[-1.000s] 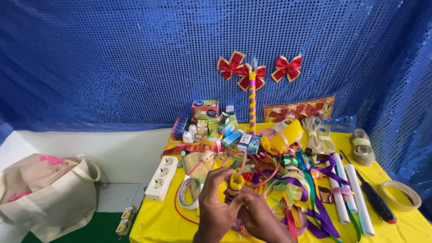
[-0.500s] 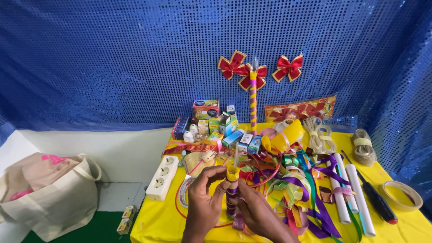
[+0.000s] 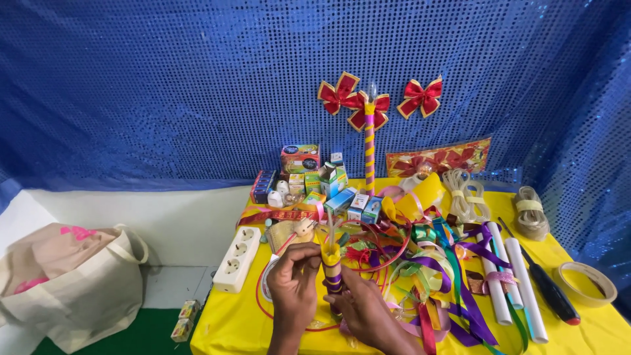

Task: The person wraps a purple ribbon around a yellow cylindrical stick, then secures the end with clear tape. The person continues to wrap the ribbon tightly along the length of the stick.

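A person's two bare hands work at the near edge of a yellow-covered table (image 3: 227, 329), holding upright a short stick wrapped in yellow and purple ribbon (image 3: 332, 271). The left hand (image 3: 294, 284) pinches the stick near its yellow top, fingers curled closed around it; the right hand (image 3: 365, 309) clasps the lower part from the other side, and its fingers hide the base of the stick. Both forearms are cut off by the bottom edge of the frame.

Just right of the grip lies a tangle of loose ribbons (image 3: 430, 276) in purple, yellow, green and red; individual strands are hard to separate. Beyond the ribbons, further right, lie white paper rolls (image 3: 519, 276), a screwdriver with a black and red handle (image 3: 549, 289) and a roll of tape (image 3: 587, 284). Left of the grip, a white power strip (image 3: 237, 259) lies on the table. Behind the hands stands a cluster of small coloured boxes (image 3: 309, 181); their contents cannot be made out. A taller finished stick, striped yellow and purple (image 3: 369, 148), stands upright behind them. Red bows with gold edges (image 3: 422, 97) are pinned to the blue sequinned backdrop (image 3: 164, 85). Coils of pale cord (image 3: 464, 194) lie far right of the stick. Off the table to the left, a cream tote bag (image 3: 72, 283) sits on the floor, partly cut off by the frame's edge.
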